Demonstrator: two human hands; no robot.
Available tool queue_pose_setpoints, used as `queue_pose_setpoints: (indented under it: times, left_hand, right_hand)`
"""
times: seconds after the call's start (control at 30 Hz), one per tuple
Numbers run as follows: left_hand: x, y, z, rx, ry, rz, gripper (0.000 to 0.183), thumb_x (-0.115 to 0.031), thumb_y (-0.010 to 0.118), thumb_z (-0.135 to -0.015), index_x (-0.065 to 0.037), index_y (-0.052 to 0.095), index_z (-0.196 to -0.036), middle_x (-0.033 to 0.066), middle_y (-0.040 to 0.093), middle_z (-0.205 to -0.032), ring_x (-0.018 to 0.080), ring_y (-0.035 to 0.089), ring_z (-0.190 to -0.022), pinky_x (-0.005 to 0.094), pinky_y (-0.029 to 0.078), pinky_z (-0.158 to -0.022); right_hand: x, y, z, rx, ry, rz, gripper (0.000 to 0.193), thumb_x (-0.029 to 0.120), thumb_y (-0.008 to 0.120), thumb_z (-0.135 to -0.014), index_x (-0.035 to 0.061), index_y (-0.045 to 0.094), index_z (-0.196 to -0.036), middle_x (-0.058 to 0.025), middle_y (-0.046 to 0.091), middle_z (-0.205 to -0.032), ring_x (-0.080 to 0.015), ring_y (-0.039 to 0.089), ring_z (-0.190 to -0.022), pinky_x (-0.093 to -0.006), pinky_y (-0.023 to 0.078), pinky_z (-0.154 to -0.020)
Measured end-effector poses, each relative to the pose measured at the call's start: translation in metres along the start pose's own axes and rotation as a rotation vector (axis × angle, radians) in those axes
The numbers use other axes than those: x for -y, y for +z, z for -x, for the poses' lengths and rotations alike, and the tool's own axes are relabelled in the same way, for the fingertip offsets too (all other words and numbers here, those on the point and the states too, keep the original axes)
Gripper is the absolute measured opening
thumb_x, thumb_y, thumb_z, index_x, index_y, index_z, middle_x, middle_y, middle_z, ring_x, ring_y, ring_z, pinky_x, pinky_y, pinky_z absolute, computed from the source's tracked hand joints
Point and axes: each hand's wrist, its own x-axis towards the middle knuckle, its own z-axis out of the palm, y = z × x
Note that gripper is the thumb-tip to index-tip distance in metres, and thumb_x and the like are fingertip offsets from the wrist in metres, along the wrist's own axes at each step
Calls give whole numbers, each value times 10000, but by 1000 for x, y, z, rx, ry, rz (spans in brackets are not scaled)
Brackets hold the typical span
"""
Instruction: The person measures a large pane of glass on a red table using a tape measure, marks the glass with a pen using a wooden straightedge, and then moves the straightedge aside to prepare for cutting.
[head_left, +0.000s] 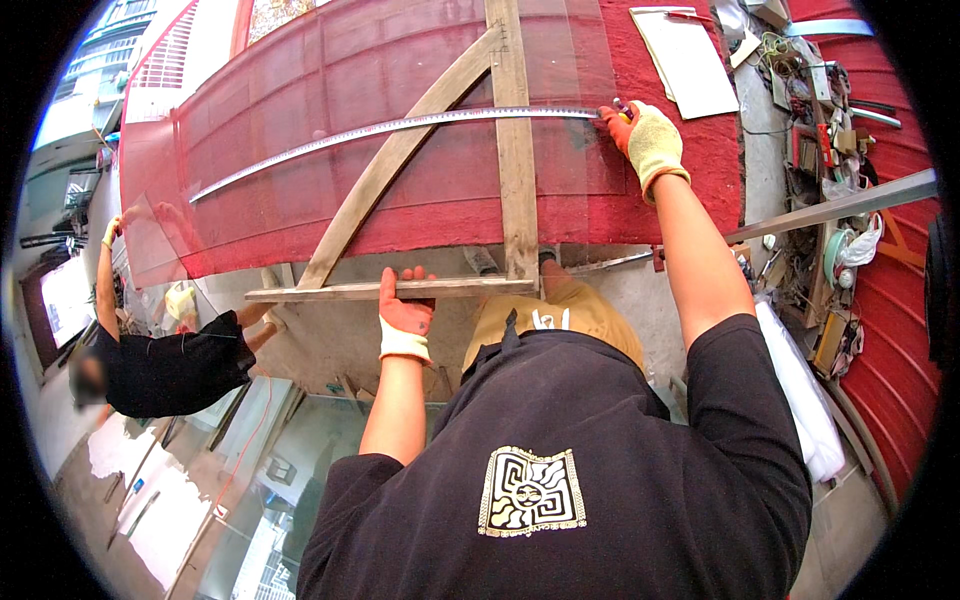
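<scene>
Both my hands wear yellow knit gloves with orange-red coated fingers. My left hand (405, 312) grips the near crossbar of a large wooden T-square (515, 190), its fingertips showing beyond the bar. The square has a slanting brace and lies over a sheet of clear glass (400, 200) on a red-covered table (670, 150). My right hand (648, 142) is closed at the right end of a measuring tape (400, 124), whose pale blade runs leftward across the brace and upright. A small dark-and-yellow thing (622, 107) pokes out between its fingers; its kind is unclear.
Another person (175, 370) in black stands at left, one gloved hand at the glass edge. A pad of paper (687, 60) with a red pen lies on the table's far right. Clutter (825, 150) lines the red corrugated wall. A metal bar (840, 207) juts in from the right.
</scene>
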Motion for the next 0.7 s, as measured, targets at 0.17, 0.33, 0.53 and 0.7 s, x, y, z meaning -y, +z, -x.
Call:
queue_pose_setpoints:
  times: [0.17, 0.33, 0.53, 0.7]
  left_hand:
    - [-7, 0, 6, -29, -50, -58, 271, -404, 733, -1032, -166, 647, -1131, 43, 711, -1181, 313, 664, -1228, 614, 552, -1042]
    - [-15, -16, -2, 89, -165, -30, 340, -438, 746, -1022, -178, 658, -1222, 35, 702, -1242, 307, 637, -1293, 625, 541, -1033]
    - [7, -10, 6, 57, -108, -63, 345, -433, 744, -1026, -202, 670, -1270, 20, 698, -1280, 293, 646, -1289, 616, 547, -1020]
    - [5, -10, 2, 74, -116, -37, 317, -394, 761, -1016, -229, 667, -1269, 10, 700, -1277, 289, 656, -1278, 609, 550, -1022]
  right_hand:
    - [-1, -1, -2, 23, -6, 30, 645, 669, 657, -962, 87, 755, -1225, -211, 774, -1195, -419, 731, -1141, -519, 567, -975]
    - [-3, 2, -3, -3, -11, 28, 642, 664, 659, -960, 89, 755, -1229, -209, 773, -1205, -418, 729, -1147, -517, 566, -978]
    - [0, -3, -1, 3, -5, 22, 630, 654, 672, -956, 86, 761, -1215, -210, 777, -1187, -421, 733, -1132, -515, 569, -971]
    - [-1, -1, -2, -13, -13, 21, 622, 647, 683, -952, 84, 761, -1208, -211, 778, -1181, -424, 733, -1129, -516, 569, -967]
